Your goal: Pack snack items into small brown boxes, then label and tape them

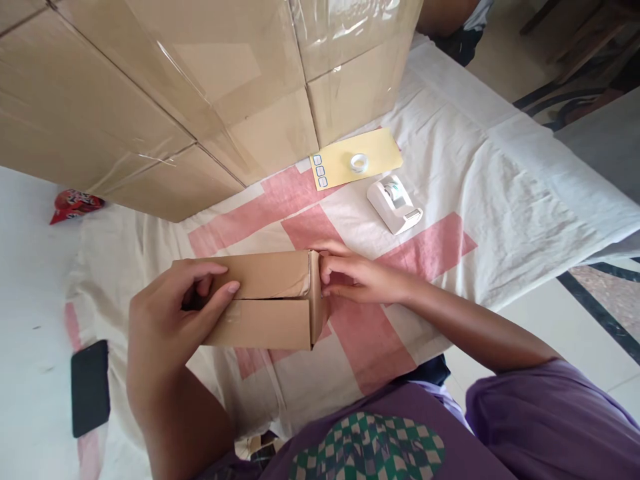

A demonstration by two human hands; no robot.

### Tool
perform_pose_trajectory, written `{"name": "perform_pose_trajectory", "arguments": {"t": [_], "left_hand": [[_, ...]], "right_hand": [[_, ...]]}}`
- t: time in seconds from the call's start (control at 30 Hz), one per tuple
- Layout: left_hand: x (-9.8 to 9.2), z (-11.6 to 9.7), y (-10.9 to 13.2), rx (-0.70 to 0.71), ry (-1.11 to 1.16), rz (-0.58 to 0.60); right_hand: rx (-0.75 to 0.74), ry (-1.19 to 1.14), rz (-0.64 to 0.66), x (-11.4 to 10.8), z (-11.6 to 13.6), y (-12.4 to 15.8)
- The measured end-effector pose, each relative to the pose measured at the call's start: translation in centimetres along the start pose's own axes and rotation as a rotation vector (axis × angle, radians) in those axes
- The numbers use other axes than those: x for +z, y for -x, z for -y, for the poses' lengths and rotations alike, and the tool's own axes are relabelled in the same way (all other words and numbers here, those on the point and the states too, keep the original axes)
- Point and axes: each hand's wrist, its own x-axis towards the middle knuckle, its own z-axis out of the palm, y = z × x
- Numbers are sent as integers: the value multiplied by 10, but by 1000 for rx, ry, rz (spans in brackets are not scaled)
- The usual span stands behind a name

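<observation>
A small brown cardboard box [270, 287] lies lengthwise before me, a thin gap running between its two top flaps. My left hand [170, 327] is closed around its left end, with thumb and index finger on the top. At the opposite end, my right hand [357, 273] has bent fingers against the box's end flap; some fingertips are hidden behind the cardboard. Beyond the right hand stands a white tape dispenser [387, 207]. A yellow card [330, 167] with several small blue-edged labels lies behind it, and a white tape roll [359, 163] rests on that card.
Large taped cartons [240, 93] wall off the back of the cloth-covered table [480, 187]. On the left are a black phone [90, 389] and a red packet [77, 205]. The table's right edge drops to a tiled floor [575, 327]. Part of a person [445, 17] shows at the top.
</observation>
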Motion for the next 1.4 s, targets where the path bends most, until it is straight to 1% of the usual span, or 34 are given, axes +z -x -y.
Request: {"name": "perform_pose_trajectory", "arguments": {"t": [0.13,0.4,0.67,1.0,1.2,1.4], "left_hand": [[0,0,-1,-22,-14,-4],[2,-1,-2,-8,1,-18],[2,-1,0,-62,-2,-27],[1,-2,0,-92,-3,-18],[0,-5,-2,-79,-11,-16],[1,-4,-2,-93,-15,-10]], "right_hand": [[-1,-18,-15,2,-2,0],[8,-61,-42,3,-4,-1],[14,-69,-67,5,-4,-2],[-36,-75,-89,7,-8,-3],[29,-129,-102,7,-8,-2],[25,-195,-112,7,-14,-3]]}}
